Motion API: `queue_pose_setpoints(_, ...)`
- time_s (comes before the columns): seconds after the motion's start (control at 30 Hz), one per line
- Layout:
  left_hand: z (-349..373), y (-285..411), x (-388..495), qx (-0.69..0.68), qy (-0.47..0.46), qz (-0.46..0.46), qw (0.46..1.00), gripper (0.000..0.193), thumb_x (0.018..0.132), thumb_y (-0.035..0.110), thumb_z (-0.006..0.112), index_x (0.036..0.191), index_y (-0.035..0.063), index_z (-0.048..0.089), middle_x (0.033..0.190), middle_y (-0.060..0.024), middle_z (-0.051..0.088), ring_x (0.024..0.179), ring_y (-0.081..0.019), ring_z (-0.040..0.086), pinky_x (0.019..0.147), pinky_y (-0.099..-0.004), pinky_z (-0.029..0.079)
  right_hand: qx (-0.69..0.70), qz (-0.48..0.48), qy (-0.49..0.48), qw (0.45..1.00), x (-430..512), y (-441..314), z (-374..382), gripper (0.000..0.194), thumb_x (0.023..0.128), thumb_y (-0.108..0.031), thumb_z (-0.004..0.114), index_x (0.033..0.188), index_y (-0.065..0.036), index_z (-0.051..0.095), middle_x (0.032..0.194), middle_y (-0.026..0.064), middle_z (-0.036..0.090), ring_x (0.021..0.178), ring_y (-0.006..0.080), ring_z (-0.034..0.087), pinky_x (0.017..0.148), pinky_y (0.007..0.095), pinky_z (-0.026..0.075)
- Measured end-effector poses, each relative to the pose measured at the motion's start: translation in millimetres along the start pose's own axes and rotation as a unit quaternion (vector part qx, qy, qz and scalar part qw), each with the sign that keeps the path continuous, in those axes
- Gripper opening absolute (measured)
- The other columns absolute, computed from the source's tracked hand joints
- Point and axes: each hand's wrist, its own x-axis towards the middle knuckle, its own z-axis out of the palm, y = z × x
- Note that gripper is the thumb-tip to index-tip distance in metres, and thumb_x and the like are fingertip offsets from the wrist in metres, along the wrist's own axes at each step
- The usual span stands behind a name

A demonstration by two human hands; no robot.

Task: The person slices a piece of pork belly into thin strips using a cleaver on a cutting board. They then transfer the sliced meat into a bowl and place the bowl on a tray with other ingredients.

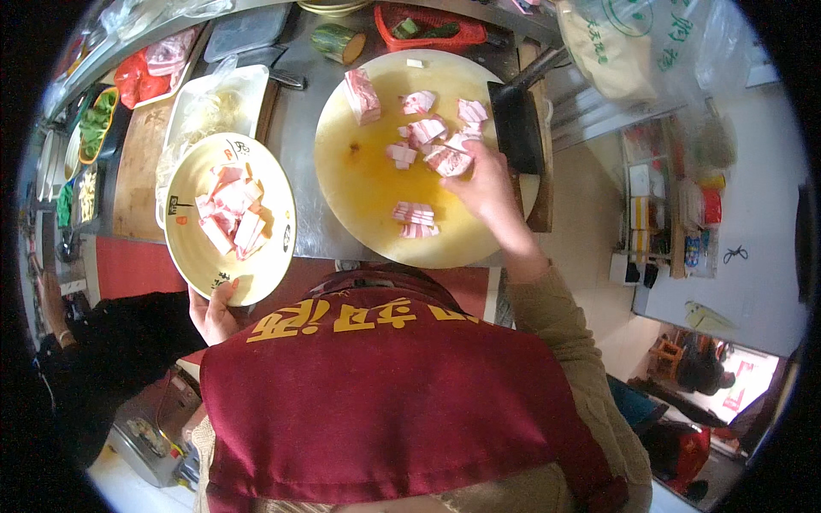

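My left hand (215,314) grips the near rim of a cream plate (181,250) with dark painted characters. Chunks of sliced fatty pork (234,205) lie in the plate. My right hand (484,183) is over the round yellowed cutting board (359,211), thumb and fingers around a piece of cut pork (449,161). Several small stacks of sliced pork surround it, one stack (414,218) lying apart near the board's front. An uncut pork block (362,97) is at the back left. A broad black-bladed cleaver (515,128) rests on the right edge.
Behind the board are a cut green squash (338,43) and a red plastic basket (433,38). A white tray of pale noodle-like strands (253,90) stands beyond the plate. A person in black (128,346) is close at the left. Plastic bags (616,51) hang at the upper right.
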Motion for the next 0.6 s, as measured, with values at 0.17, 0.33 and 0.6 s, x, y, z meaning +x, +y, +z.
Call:
queue_pose_setpoints(0.17, -19.3, -22.8, -2.7, 0.023, 0.032, 0.041, 0.998, 0.051, 0.081, -0.01, 0.055, 0.132, -0.0058, 0.051, 0.111, -0.0163, 0.067, 0.092, -0.0223, 0.069, 0.081, -0.0317, 0.056, -0.098, 0.001, -0.027, 0.995, -8.6, -24.3, 16.1, 0.058, 0.069, -0.007, 0.082, 0.119, 0.007, 0.054, 0.123, 0.0247, 0.048, 0.125, 0.0403, 0.043, 0.104, 0.0447, 0.042)
queue_pose_setpoints(0.33, -23.8, -32.9, -16.8, -0.001, 0.078, 0.044, 0.996, 0.05, 0.081, -0.01, 0.055, 0.132, -0.0061, 0.051, 0.111, -0.0154, 0.068, 0.093, -0.0217, 0.068, 0.083, -0.0312, 0.055, 0.114, 0.051, -0.102, 0.987, -9.0, -13.1, 9.4, 0.046, 0.072, 0.005, 0.072, 0.117, 0.004, 0.063, 0.118, 0.0153, 0.063, 0.108, 0.024, 0.061, 0.095, 0.0328, 0.048)
queue_pose_setpoints(0.6, -40.8, -43.2, -23.6, -0.015, 0.106, 0.06, 0.992, 0.05, 0.081, -0.009, 0.056, 0.131, -0.0063, 0.053, 0.111, -0.0155, 0.069, 0.093, -0.0219, 0.069, 0.084, -0.031, 0.055, 0.307, 0.017, -0.258, 0.916, 36.1, -64.1, 37.2, 0.029, 0.081, -0.004, 0.073, 0.108, 0.004, 0.067, 0.098, 0.0032, 0.068, 0.088, 0.0115, 0.063, 0.078, 0.0277, 0.05)
